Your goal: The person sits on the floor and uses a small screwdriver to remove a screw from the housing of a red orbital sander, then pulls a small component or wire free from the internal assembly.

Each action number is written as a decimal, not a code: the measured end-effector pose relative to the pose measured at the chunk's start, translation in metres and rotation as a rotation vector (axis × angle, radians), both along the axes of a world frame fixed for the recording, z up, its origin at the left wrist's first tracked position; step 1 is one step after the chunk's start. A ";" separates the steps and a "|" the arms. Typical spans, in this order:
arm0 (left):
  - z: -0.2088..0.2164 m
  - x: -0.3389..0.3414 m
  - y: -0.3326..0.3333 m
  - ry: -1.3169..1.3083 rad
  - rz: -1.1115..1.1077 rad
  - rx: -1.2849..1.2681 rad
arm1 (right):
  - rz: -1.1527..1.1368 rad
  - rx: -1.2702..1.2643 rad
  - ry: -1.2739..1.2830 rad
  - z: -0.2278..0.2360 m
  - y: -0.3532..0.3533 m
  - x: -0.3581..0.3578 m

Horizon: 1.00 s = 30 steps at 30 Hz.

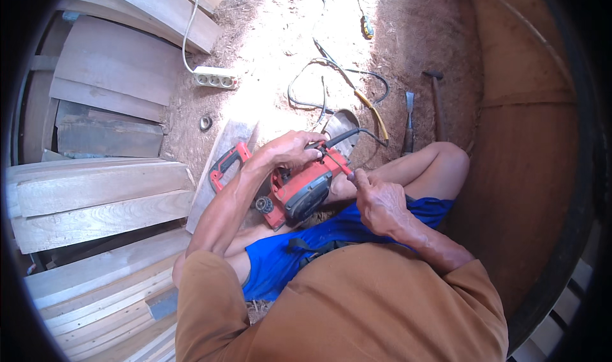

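A red and black electric power tool (294, 186) lies across my lap, its red handle (224, 164) pointing left. My left hand (288, 150) rests on top of the tool and grips its upper body. My right hand (377, 202) is closed on a thin red-handled tool (340, 164) whose tip touches the power tool's side. A black power cord (347, 135) leaves the tool toward the ground ahead. I sit on the ground in blue shorts and a brown shirt.
Stacked wooden planks (95, 196) fill the left side. A white power strip (215, 77) lies on the sawdust-covered ground (280, 36). A chisel (408, 123), a hammer (436, 100) and coiled cables (331, 81) lie ahead. A curved brown wall (529, 139) rises on the right.
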<state>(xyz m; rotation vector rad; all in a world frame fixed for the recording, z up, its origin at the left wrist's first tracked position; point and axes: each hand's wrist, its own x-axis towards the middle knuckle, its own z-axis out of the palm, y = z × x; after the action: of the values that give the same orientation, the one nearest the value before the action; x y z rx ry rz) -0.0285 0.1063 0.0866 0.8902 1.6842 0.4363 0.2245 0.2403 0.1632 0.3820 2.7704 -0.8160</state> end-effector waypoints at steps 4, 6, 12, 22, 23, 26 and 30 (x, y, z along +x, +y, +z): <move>0.011 -0.001 -0.001 -0.026 0.015 -0.023 | -0.006 0.022 -0.026 0.001 0.010 -0.007; 0.011 -0.001 0.002 -0.047 0.006 -0.034 | -0.232 -0.315 0.406 -0.028 0.015 -0.001; 0.001 0.000 -0.002 0.053 -0.030 0.021 | -0.686 -1.227 -0.429 -0.011 0.030 -0.007; -0.002 -0.003 -0.004 0.006 -0.025 0.070 | -0.023 0.025 0.057 0.004 0.013 -0.007; 0.008 -0.003 0.000 -0.069 0.013 -0.017 | -0.068 -0.024 0.163 0.003 0.017 -0.006; 0.012 -0.004 0.001 -0.039 -0.029 -0.011 | -0.695 -1.080 -0.118 0.004 0.028 -0.011; 0.001 -0.001 0.000 -0.029 -0.018 0.053 | -0.802 -1.367 -0.397 -0.014 0.038 0.001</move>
<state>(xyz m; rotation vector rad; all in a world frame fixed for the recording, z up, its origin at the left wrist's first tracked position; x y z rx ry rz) -0.0300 0.1059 0.0880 0.9324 1.6440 0.4813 0.2257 0.2783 0.1494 1.1224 1.1320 -2.1633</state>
